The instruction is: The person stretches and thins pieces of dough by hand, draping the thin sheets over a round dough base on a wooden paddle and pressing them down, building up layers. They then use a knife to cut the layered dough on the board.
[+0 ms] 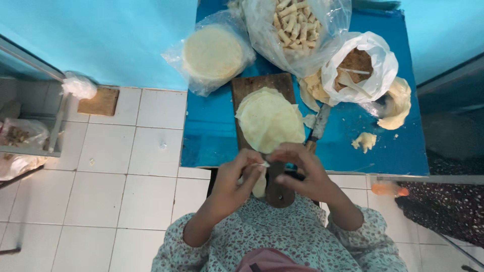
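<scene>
My left hand [241,174] and my right hand [301,168] meet over the near end of a dark wooden board [252,85] on a blue table [212,131]. Together they pinch a pale strip of thin wrapper [260,184] that hangs down between them. A round stack of pale wrappers [269,120] lies on the board just beyond my fingers. A knife [318,126] rests to the right of the board, its handle under my right hand.
A bagged stack of round wrappers [212,53] sits at the back left. A clear bag of several rolled pieces [295,22] and a white bag of brown filling with a spoon [355,68] stand behind. Dough scraps [365,141] lie at the right. White tiled floor [126,171] is left.
</scene>
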